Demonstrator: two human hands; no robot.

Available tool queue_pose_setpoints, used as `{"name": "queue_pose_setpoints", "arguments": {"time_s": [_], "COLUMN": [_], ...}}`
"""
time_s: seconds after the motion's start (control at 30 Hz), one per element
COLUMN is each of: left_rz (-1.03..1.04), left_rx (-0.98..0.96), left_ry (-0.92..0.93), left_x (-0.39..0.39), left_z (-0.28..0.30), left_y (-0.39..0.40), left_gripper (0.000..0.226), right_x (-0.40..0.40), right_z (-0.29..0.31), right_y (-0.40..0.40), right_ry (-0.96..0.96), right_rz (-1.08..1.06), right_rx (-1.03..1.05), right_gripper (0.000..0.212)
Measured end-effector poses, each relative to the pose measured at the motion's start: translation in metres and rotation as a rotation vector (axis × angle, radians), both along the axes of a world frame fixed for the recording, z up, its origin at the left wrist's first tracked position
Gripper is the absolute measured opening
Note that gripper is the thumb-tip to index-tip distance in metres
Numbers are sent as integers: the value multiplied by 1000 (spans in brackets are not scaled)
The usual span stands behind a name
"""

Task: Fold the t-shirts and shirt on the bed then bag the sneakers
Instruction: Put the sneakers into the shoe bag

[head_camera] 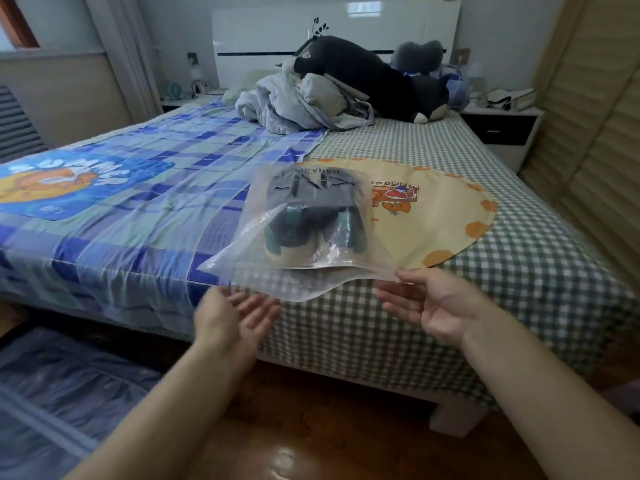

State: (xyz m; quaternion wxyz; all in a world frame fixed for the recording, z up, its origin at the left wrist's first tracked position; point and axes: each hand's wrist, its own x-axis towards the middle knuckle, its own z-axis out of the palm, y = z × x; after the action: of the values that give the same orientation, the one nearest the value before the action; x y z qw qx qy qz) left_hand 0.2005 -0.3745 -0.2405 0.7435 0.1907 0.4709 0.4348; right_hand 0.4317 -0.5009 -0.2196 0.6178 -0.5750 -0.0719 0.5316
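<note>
A clear plastic bag lies on the bed near its front edge, with a pair of dark green and cream sneakers inside it. A grey folded garment with black print shows through the bag's far half; whether it is inside or under the bag I cannot tell. My left hand is blurred, palm up with straight fingers, just below the bag's front left edge. My right hand has its fingers spread, and its thumb tip touches the bag's front right corner.
A heap of grey clothes and dark plush toys lie at the headboard. A round yellow mat sits right of the bag, a blue checked cover to its left. A nightstand stands at the far right.
</note>
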Motion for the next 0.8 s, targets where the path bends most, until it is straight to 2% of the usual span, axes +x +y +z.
{"name": "queue_pose_setpoints", "arguments": {"time_s": [0.13, 0.23, 0.3, 0.4, 0.5, 0.6, 0.8], "left_rz": [-369, -601, -676, -601, -501, -482, -366], "left_rx": [18, -2, 2, 119, 156, 145, 215], "left_ry": [76, 81, -31, -108, -26, 30, 112], "left_x": [55, 84, 99, 124, 140, 145, 150], "left_z": [4, -3, -8, -7, -6, -6, -4], "left_y": [-56, -74, -80, -86, -85, -82, -82], "left_gripper": [17, 35, 39, 34, 26, 19, 21], "right_x": [8, 13, 14, 14, 14, 15, 14], "right_z": [2, 2, 3, 6, 6, 6, 6], "right_y": [-3, -3, -3, -3, -3, -4, 0], "right_ry": [-60, -76, -102, -175, -231, -184, -174], "right_rz": [29, 92, 134, 167, 149, 129, 107], "right_rx": [-87, -118, -131, -123, -120, -115, -105], "right_gripper": [7, 14, 16, 19, 19, 20, 21]}}
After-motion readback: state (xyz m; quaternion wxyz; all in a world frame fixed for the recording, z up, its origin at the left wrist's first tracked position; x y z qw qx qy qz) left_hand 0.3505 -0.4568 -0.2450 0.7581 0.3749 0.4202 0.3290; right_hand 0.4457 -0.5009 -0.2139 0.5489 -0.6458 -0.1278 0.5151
